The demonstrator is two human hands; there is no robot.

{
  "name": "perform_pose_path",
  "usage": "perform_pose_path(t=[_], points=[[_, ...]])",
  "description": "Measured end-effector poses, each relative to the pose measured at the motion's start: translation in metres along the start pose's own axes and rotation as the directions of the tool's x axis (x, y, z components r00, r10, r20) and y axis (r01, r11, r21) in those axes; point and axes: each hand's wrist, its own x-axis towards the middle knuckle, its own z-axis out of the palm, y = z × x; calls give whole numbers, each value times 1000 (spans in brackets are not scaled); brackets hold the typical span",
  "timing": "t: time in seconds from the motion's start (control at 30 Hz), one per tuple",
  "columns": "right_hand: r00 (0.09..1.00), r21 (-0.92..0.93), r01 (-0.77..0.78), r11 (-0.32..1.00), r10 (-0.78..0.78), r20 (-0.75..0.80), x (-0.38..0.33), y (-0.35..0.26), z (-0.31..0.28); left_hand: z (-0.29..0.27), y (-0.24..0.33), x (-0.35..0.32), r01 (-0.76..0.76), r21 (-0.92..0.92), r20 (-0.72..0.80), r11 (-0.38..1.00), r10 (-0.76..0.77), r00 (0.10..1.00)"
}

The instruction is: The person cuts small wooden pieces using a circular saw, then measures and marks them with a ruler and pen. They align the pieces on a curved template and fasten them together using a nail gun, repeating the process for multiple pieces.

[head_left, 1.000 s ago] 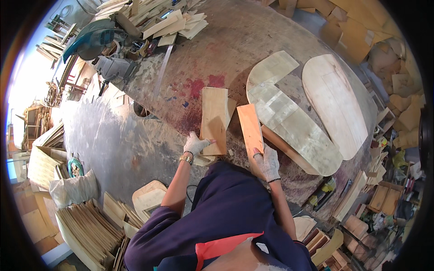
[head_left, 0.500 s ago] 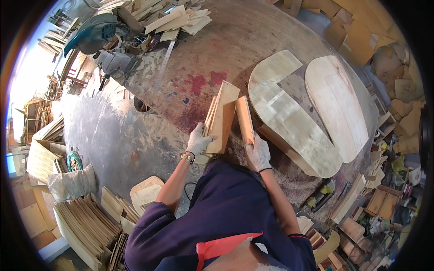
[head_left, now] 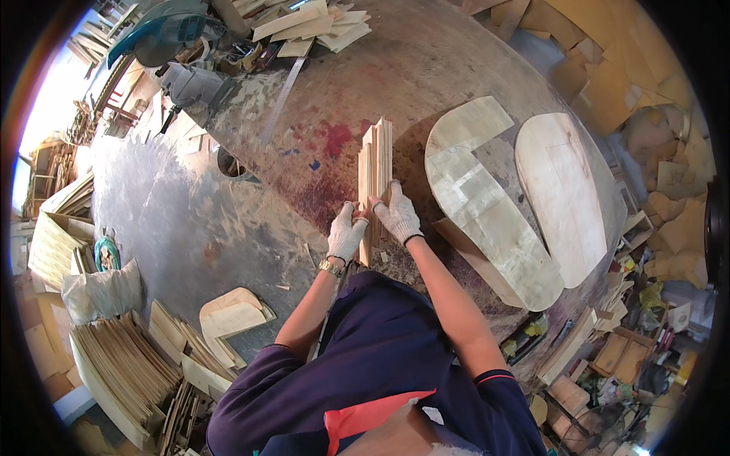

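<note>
A bundle of thin wooden boards (head_left: 376,163) stands on edge over the worktable, pressed together with uneven ends. My left hand (head_left: 346,235), in a pale knit glove, grips the bundle's left side near its close end. On the opposite side my right hand (head_left: 398,216), gloved the same way, closes on the boards a little farther up. Between my two hands the edges of several boards show; the fingers underneath are partly hidden. To the right of the bundle lies a long rounded plywood form (head_left: 487,197) with a notched side, and beside it a rounded pale panel (head_left: 564,194).
A teal power saw (head_left: 163,38) stands at the far left, near loose wood offcuts (head_left: 319,26) and a metal ruler (head_left: 283,99). Curved plywood sheets (head_left: 125,372) are stacked at the near left. Wooden boxes and scraps (head_left: 623,353) crowd the right side.
The boards, earlier split between my two hands and tilted apart, are now together in one upright bundle. My right hand has moved left and farther out, close to my left hand.
</note>
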Motion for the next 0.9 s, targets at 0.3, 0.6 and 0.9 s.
perform_pose_path(t=[0.3, 0.6, 0.9], points=[[989, 202, 116, 973, -94, -114, -2, 10, 12, -23, -15, 20, 105, -257, 256, 961, -37, 966], [996, 228, -26, 973, 44, -72, 1, 0, 13, -32, -26, 27, 133, -424, 315, 896, 8, 949], [994, 281, -101, 954, 109, -14, -4, 6, 14, -34, -23, 32, 167, -344, 322, 924, -51, 945]])
